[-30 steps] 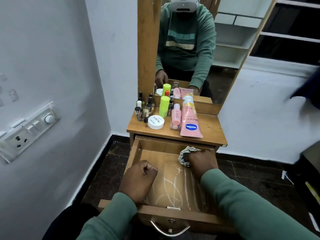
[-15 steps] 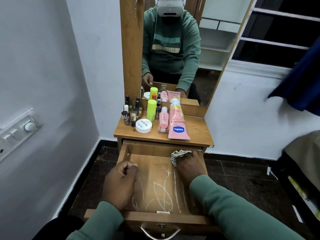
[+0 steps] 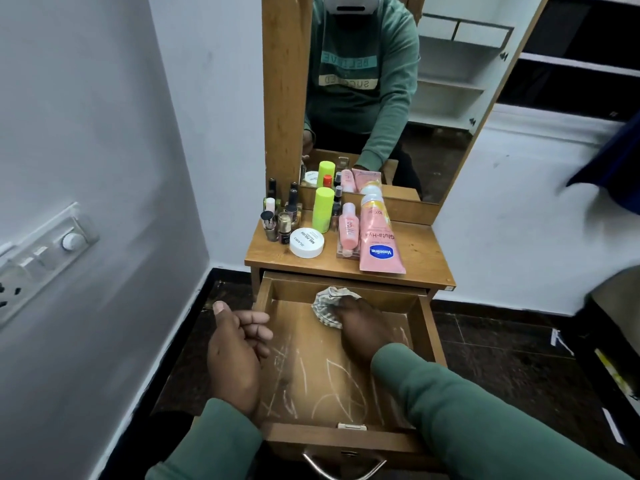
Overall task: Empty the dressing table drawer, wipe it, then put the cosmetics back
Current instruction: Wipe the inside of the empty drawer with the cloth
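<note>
The wooden drawer is pulled out and holds no cosmetics; white chalk-like scribbles mark its floor. My right hand grips a crumpled striped cloth at the drawer's far middle. My left hand hovers over the drawer's left wall, fingers loosely curled, holding nothing. The cosmetics stand on the table top: a pink Vaseline tube, a pink bottle, a lime-green bottle, a white round jar and several small dark nail polish bottles.
A mirror in a wooden frame rises behind the table top and reflects me. A white wall with a switch panel is close on the left. Dark tiled floor lies around the table. The drawer's metal handle is at the bottom edge.
My left hand has lifted off the drawer's left side and loosened from a fist. The right hand with the cloth stays at the drawer's far end. The view has shifted.
</note>
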Demonstrator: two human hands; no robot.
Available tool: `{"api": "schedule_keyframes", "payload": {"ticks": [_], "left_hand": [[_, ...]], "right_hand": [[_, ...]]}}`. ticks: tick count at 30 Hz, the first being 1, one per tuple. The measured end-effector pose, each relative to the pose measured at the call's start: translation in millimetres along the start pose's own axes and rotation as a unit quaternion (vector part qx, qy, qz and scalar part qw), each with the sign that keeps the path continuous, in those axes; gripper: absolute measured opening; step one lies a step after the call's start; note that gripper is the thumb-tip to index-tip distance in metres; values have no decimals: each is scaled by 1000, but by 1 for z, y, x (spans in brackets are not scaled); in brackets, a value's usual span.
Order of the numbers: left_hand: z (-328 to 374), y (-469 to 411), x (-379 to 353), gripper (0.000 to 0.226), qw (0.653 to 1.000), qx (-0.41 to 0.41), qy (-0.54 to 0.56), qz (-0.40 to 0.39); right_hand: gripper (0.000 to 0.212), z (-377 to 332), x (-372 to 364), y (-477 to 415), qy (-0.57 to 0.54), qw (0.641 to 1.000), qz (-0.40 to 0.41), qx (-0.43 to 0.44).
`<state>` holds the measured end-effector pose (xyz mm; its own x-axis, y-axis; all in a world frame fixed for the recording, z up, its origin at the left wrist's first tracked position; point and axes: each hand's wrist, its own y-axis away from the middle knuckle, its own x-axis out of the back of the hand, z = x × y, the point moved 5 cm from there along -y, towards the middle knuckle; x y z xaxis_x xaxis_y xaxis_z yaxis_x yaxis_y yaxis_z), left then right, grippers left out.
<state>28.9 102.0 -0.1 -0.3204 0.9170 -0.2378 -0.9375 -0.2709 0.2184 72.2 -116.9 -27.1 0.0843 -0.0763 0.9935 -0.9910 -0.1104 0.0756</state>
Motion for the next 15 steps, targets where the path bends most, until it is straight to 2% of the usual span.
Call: {"api": "schedule_keyframes", "payload": {"ticks": [4, 10, 15], "left_hand": [[-1, -1, 1, 79, 1000, 9, 25, 10], [0, -2, 0, 81, 999, 14, 34, 16], [2, -3, 3, 82, 999, 5, 33, 26]], "right_hand": [[55, -24, -4, -8, -21, 999, 14, 24], [61, -62, -5, -25, -64, 995, -12, 79], [54, -72, -5, -31, -89, 992, -17, 88]]}}
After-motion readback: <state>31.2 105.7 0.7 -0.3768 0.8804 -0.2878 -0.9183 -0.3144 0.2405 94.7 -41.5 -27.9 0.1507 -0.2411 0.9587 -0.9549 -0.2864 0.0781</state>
